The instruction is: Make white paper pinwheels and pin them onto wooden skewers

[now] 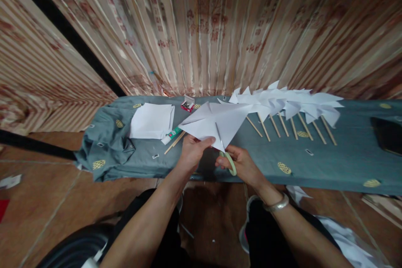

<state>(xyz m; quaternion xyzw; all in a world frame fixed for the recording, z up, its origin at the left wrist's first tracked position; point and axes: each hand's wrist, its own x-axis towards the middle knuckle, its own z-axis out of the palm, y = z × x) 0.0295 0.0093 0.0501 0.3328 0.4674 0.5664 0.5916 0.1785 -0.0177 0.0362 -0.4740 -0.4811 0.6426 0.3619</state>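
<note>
My left hand [195, 150] pinches the near edge of a white paper sheet [216, 113], its thumb lying on top. The sheet is turned corner-forward and has creases and slits running toward its middle. In my right hand [241, 163] is a pair of scissors [231, 165] with pale green handles, fingers through the loops. One blade lies over the sheet's near corner, pointing toward its centre. Left of the sheet rest a green-and-white glue tube [171, 135], thin wooden sticks [174, 142] and a stack of white paper [151, 120].
Right of my hands lies a row of white paper pinwheels [289, 102] on wooden sticks. A small red box [187, 105] stands behind the sheet. A dark phone-like object [387, 134] lies far right on the grey-green cloth [260, 157]. Curtains [201, 29] hang behind; paper pieces [345, 238] lie below right.
</note>
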